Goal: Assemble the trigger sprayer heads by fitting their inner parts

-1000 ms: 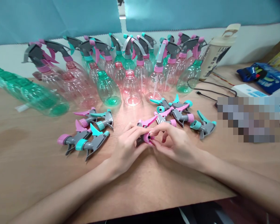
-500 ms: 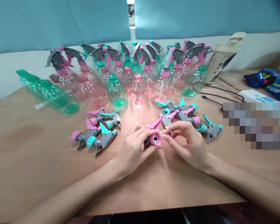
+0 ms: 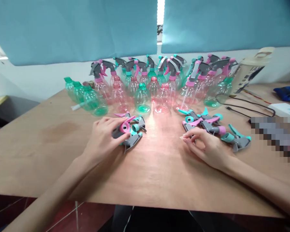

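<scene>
My left hand grips a grey spray trigger head with a pink collar, its open underside facing me. It hovers over or rests at the left group of loose trigger heads, partly hiding them; a grey and turquoise one lies just beside. On the other side, my right hand has thumb and fingers pinched on a small whitish piece, too small to identify. Those fingertips are at the near edge of the right group of trigger heads, close to a pink-collared one.
Behind the trigger heads stand rows of pink and green bottles, some bare-necked like the green bottle, others with sprayers fitted. Thin white tubes lie by the left bottles. A black cable, white box and beige tumbler are at right.
My hands have parted from the middle. My left hand carried the pink-collared trigger head to the left pile; my right hand moved right with the small whitish piece. The view shifted left.
</scene>
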Motion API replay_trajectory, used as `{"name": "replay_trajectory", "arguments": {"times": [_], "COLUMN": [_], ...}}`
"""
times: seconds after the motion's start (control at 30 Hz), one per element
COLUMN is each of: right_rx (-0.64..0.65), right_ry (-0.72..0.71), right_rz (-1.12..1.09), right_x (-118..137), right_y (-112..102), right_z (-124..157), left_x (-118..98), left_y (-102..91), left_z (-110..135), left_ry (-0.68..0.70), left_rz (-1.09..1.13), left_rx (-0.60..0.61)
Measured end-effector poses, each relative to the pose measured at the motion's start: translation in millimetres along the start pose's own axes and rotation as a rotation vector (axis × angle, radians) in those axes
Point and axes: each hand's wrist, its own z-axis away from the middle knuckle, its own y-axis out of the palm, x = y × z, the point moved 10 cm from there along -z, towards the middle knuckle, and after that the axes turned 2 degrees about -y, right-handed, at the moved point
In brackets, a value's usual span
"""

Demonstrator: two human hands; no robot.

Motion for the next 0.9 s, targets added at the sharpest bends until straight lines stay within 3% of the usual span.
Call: {"name": "replay_trajectory", "arguments": {"times": [0.07, 0.17, 0.37, 0.57, 0.67, 0.8, 0.9], "right_rx": [0.019, 0.068, 0.115, 0.068, 0.105, 0.177, 0.222], "right_ry": [-0.018, -0.006, 0.076, 0.215, 0.251, 0.237, 0.242], "right_rz": [0.018, 0.046, 0.132, 0.211, 0.199, 0.165, 0.140], "right_x": [2.5, 1.4, -9.6, -29.0, -35.7, -38.7, -41.8], "right_y": [-0.3, -2.7, -32.6, -71.0, -74.6, -73.0, -73.5], "right_z": [2.1, 11.5, 37.9, 53.9, 58.3, 56.8, 50.9], "left_x": [5.3, -1.9, -45.9, -124.7, -163.3, -194.4, -202.2], "left_y": [7.8, 10.4, 19.7, 71.5, 95.1, 130.9, 149.6], "left_z": [7.0, 16.2, 12.3, -11.9, -31.5, -58.3, -70.0], "left_ry": [-0.021, -0.005, 0.136, 0.291, 0.360, 0.401, 0.410], "left_rz": [-0.008, 0.025, 0.153, 0.222, 0.291, 0.269, 0.276], "left_rx": [0.084, 0.083, 0.063, 0.251, 0.234, 0.235, 0.255]}}
